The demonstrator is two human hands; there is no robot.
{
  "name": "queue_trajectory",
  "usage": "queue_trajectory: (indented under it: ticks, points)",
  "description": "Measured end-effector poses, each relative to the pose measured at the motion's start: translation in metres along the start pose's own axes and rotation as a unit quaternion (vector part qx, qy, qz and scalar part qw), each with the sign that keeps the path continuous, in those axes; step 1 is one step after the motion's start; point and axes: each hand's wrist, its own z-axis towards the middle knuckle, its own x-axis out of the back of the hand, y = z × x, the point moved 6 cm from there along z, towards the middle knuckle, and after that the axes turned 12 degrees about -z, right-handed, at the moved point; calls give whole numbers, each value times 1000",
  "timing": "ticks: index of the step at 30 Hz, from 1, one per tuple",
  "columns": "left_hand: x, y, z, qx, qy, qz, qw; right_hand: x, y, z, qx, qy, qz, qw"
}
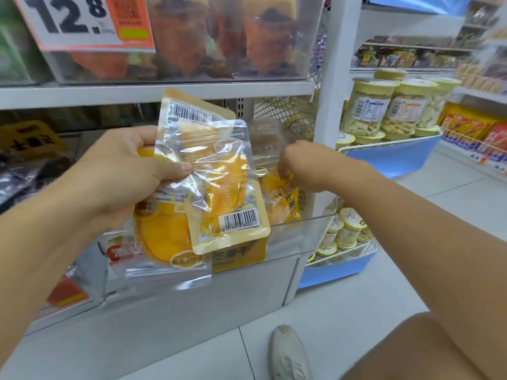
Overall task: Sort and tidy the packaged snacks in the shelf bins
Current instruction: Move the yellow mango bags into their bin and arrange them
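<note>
My left hand point(123, 171) grips a fanned stack of clear-and-yellow dried mango packets point(216, 171) in front of the shelf, thumb pressed on the top one. Barcodes show on two of the packets. My right hand point(301, 168) reaches into the clear plastic bin point(307, 229) on the lower shelf, and its fingers pinch another yellow mango packet point(279, 198) standing inside. The fingertips are partly hidden behind the hand.
A clear bin of orange snacks point(192, 42) with a 12.8 price sign point(68, 20) sits on the shelf above. Jars of pale snacks point(384, 105) fill blue racks to the right. My shoe point(288, 352) rests on the tiled floor below.
</note>
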Motion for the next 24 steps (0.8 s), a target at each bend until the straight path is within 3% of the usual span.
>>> queue_trajectory:
  ticks: [4, 6, 9, 12, 15, 17, 20, 24]
  points:
    - [2, 0, 1, 6, -2, -2, 1000, 17, 16, -14, 34, 29, 239, 970]
    - [1, 0, 0, 7, -2, -7, 1000, 25, 17, -21, 48, 44, 283, 957]
    - [2, 0, 0, 5, 1, -9, 1000, 21, -5, -22, 105, -13, 135, 985]
    - [2, 0, -2, 5, 9, -6, 1000, 5, -38, -19, 117, -91, -15, 989]
    - [1, 0, -3, 2, 13, -4, 1000, 2, -57, -15, 113, -105, -27, 988]
    - [1, 0, -2, 3, 13, -6, 1000, 22, -41, -19, 107, -54, 0, 993]
    - [2, -1, -1, 14, 8, -14, 1000, 50, 5, -39, 73, 45, 145, 986]
    - [3, -2, -1, 13, 10, -22, 1000, 23, 38, -65, -66, 119, 449, 883]
